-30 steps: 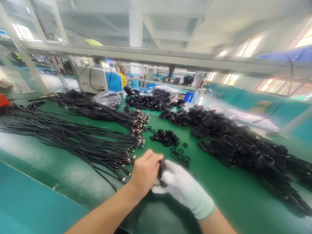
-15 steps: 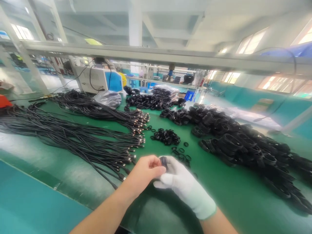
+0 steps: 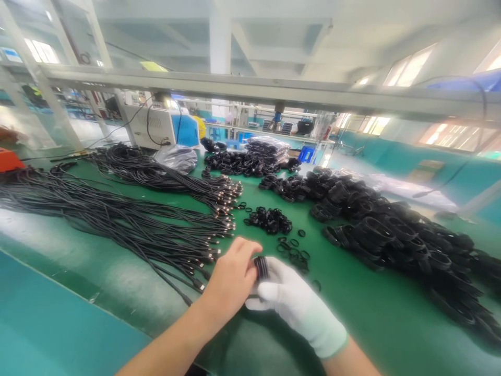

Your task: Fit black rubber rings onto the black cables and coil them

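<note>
My right hand (image 3: 291,295), in a white glove, holds a short stack of thin black rings (image 3: 261,268) between its fingers and thumb. The stack lies on its side, so several edges show as parallel ridges. My bare left hand (image 3: 231,271) is close against its left side. Its forefinger reaches out above the rings, apart from the thumb, which is beside them; whether the thumb touches is hard to see. Just beyond my hands, loose black rings (image 3: 294,254) lie scattered on the green tabletop (image 3: 364,308), and a small heap of black rings (image 3: 271,220) is behind them.
Black cables (image 3: 129,222) with metal plug ends spread across the left side. Large heaps of coiled black bands (image 3: 371,230) cover the right. At the back are a white and blue machine (image 3: 162,128), a plastic bag (image 3: 176,158) and bagged black goods (image 3: 268,149). A metal beam (image 3: 250,89) crosses overhead.
My left hand has loosened its pinch on the rings and its forefinger has lifted and straightened. More of the stack shows now. My right hand keeps its hold, almost unmoved.
</note>
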`<state>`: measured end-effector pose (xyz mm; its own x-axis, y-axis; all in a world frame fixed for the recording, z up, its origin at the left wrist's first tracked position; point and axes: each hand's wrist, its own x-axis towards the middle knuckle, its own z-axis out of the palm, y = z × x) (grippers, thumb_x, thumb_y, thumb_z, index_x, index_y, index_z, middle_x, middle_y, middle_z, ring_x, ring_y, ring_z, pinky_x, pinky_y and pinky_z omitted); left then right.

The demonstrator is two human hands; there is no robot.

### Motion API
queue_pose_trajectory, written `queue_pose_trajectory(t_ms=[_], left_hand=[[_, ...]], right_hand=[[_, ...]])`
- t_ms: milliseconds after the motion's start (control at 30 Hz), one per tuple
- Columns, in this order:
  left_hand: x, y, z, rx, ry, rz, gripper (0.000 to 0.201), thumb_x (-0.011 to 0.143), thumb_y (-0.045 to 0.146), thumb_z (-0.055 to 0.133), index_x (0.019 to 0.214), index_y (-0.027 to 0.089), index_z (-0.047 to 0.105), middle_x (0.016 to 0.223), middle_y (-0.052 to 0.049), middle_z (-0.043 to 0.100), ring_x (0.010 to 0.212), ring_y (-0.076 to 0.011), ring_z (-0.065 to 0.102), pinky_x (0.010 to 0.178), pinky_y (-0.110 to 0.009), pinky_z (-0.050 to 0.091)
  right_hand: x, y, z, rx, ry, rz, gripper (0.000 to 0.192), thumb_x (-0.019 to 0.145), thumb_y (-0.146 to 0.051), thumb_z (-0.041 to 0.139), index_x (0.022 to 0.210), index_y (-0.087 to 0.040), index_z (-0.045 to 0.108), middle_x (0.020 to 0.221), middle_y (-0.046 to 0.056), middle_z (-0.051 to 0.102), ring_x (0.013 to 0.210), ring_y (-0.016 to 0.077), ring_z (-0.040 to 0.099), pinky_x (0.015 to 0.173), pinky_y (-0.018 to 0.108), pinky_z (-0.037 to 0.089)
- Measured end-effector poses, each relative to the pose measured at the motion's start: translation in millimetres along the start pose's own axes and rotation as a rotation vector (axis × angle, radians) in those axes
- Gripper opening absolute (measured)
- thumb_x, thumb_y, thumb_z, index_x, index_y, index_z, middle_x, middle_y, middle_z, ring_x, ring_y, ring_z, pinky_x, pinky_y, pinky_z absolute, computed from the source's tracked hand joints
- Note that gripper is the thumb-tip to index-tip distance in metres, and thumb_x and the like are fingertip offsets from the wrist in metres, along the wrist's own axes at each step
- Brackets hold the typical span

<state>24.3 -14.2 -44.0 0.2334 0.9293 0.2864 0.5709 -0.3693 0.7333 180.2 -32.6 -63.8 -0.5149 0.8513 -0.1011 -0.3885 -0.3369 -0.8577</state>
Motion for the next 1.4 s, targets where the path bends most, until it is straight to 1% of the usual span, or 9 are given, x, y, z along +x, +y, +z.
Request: queue_pose_trajectory(t_ms=[367, 533, 667, 800, 900, 1033, 1167, 1300, 1400], left_hand=[[5.2, -11.0, 19.5, 0.037, 0.144, 0.1, 0.032, 0.077, 0.001, 0.042, 0.086, 0.02, 0.066, 0.082, -0.001, 0.06, 0.079, -0.0127, 0.058, 0.075, -0.024, 0.045], [7.0, -6.7, 8.1, -0.176, 0.022, -0.079, 0.022, 0.077, 0.011, 0.051, 0.094, 0.02, 0.061, 0.087, -0.001, 0.062, 0.076, -0.0137, 0.057, 0.071, -0.025, 0.046], [0.4, -2.0, 1.7, -0.483, -0.218, -0.314, 0.011, 0.079, 0.027, 0.055, 0.078, 0.017, 0.055, 0.067, 0.003, 0.055, 0.057, -0.0096, 0.048, 0.051, -0.019, 0.038], [-3.0, -1.0, 3.4, -0.718, -0.331, -0.297, 0.01, 0.076, 0.019, 0.057, 0.07, 0.015, 0.05, 0.063, 0.005, 0.049, 0.056, -0.0064, 0.043, 0.054, -0.017, 0.035], [0.6, -2.4, 1.0, -0.656, -0.387, -0.302, 0.014, 0.079, 0.024, 0.053, 0.068, 0.015, 0.05, 0.059, 0.004, 0.051, 0.054, -0.0081, 0.045, 0.052, -0.019, 0.037], [4.8, -3.8, -3.9, -0.291, -0.159, -0.164, 0.012, 0.08, 0.02, 0.049, 0.086, 0.018, 0.059, 0.077, 0.0, 0.059, 0.065, -0.0125, 0.054, 0.058, -0.023, 0.043], [4.2, -7.2, 5.8, -0.095, 0.0, 0.056, 0.032, 0.069, 0.002, 0.046, 0.089, 0.022, 0.062, 0.087, 0.001, 0.058, 0.077, -0.0122, 0.056, 0.071, -0.024, 0.044], [6.2, -10.4, 19.3, -0.12, 0.119, 0.028, 0.03, 0.07, -0.001, 0.043, 0.078, 0.02, 0.063, 0.077, 0.002, 0.059, 0.074, -0.0114, 0.057, 0.07, -0.023, 0.045], [12.9, -9.0, 13.6, -0.118, 0.052, -0.039, 0.026, 0.07, 0.003, 0.048, 0.08, 0.02, 0.064, 0.079, 0.001, 0.061, 0.074, -0.0131, 0.058, 0.07, -0.025, 0.046]], right_hand=[[3.5, 6.6, 4.3, 0.106, -0.07, -0.071, 0.042, 0.078, -0.019, 0.066, 0.116, -0.017, 0.05, 0.119, 0.011, 0.052, 0.113, 0.0273, 0.051, 0.09, 0.048, 0.046], [1.8, 9.3, -4.8, 0.077, 0.003, -0.026, 0.043, 0.077, -0.017, 0.067, 0.116, -0.016, 0.05, 0.119, 0.011, 0.051, 0.108, 0.0257, 0.055, 0.093, 0.048, 0.044], [0.8, 6.2, -4.6, 0.069, -0.004, -0.052, 0.039, 0.075, -0.018, 0.069, 0.111, -0.016, 0.052, 0.117, 0.011, 0.052, 0.105, 0.0241, 0.055, 0.091, 0.045, 0.045], [2.5, 6.9, -3.5, 0.096, -0.037, -0.061, 0.039, 0.075, -0.016, 0.07, 0.109, -0.016, 0.052, 0.112, 0.008, 0.053, 0.099, 0.0206, 0.057, 0.09, 0.044, 0.045], [3.2, 7.8, -5.3, 0.112, -0.049, -0.039, 0.034, 0.078, -0.017, 0.067, 0.108, -0.015, 0.053, 0.102, 0.008, 0.056, 0.094, 0.0194, 0.058, 0.089, 0.045, 0.046], [1.8, 6.0, -6.2, 0.096, -0.015, -0.028, 0.038, 0.076, -0.016, 0.067, 0.111, -0.015, 0.052, 0.112, 0.01, 0.054, 0.101, 0.0232, 0.057, 0.089, 0.046, 0.046], [0.1, 4.3, -0.8, 0.045, -0.017, -0.044, 0.045, 0.074, -0.013, 0.068, 0.116, -0.016, 0.051, 0.122, 0.012, 0.049, 0.111, 0.0287, 0.053, 0.09, 0.049, 0.045], [1.3, 5.2, 2.6, 0.078, -0.027, -0.052, 0.047, 0.077, -0.014, 0.065, 0.121, -0.018, 0.049, 0.127, 0.011, 0.047, 0.11, 0.0265, 0.053, 0.09, 0.044, 0.045], [2.2, 6.7, -1.9, 0.157, -0.053, -0.034, 0.04, 0.08, -0.014, 0.061, 0.119, -0.016, 0.052, 0.114, 0.009, 0.054, 0.1, 0.022, 0.058, 0.085, 0.038, 0.047]])
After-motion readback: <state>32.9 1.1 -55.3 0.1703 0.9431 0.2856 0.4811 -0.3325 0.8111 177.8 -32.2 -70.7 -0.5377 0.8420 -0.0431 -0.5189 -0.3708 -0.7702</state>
